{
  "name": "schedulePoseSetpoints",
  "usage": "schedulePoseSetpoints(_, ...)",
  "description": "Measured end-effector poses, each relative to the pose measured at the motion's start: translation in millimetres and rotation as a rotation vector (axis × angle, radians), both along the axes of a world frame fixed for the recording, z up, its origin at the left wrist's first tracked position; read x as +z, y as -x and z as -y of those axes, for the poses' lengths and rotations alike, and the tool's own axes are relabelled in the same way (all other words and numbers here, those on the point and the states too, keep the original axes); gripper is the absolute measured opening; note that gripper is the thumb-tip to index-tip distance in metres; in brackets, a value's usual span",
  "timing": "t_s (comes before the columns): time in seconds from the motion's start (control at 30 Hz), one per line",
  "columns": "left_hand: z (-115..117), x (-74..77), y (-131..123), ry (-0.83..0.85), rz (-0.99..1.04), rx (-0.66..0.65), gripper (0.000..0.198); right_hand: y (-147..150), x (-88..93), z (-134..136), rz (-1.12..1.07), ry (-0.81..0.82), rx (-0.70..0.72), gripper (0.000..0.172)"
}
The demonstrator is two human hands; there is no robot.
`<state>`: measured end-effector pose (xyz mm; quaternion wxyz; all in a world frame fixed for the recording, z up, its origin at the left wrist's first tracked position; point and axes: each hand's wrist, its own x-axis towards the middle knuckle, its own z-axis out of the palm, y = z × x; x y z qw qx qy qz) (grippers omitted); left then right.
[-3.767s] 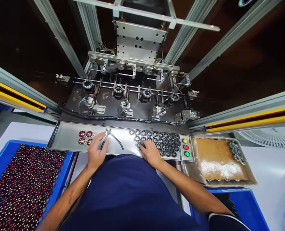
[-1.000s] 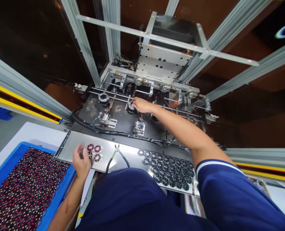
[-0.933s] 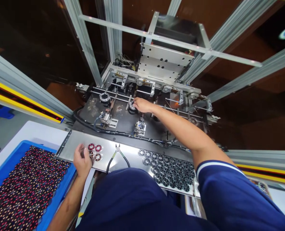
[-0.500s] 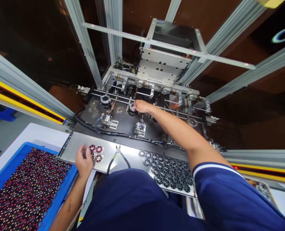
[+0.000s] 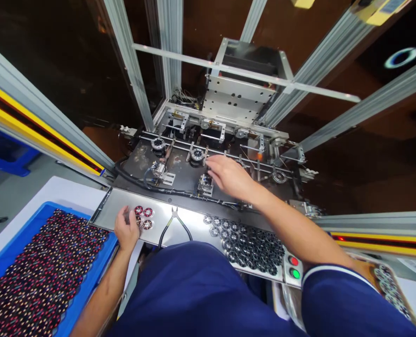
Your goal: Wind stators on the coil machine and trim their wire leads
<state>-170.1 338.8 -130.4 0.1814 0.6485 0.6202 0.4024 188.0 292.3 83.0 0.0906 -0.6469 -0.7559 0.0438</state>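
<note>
My right hand (image 5: 231,177) hovers over the machine bed, fingers stretched and apart, with nothing visible in it. Just left of its fingertips, a round metal part (image 5: 197,154) sits in a black holder on the rails. A similar part (image 5: 158,144) sits in another holder further left. My left hand (image 5: 127,230) is curled at the left end of the metal tray (image 5: 111,206). Something dark shows between its thumb and fingers, too small to name. Beside it lie several red-and-silver wound motor stators (image 5: 147,212).
Diagonal cutters (image 5: 174,214) lie mid-tray. Several dark ringed parts (image 5: 250,245) crowd the tray's right side, by a red button (image 5: 293,260) and a green button (image 5: 294,273). A blue bin (image 5: 48,206) of stators stands left. Yellow light-curtain bars (image 5: 70,145) flank the frame.
My right hand has drawn away from the round part in the middle holder, moving right and nearer to me, and its fingers have opened. My left hand keeps its place by the stators.
</note>
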Motion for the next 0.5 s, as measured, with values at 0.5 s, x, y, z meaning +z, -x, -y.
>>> schedulePoseSetpoints(0.5,54,71.8,-39,0.004,0.089,-0.378,0.04,71,-159.6,175,-0.008,0.113,-0.18,0.009)
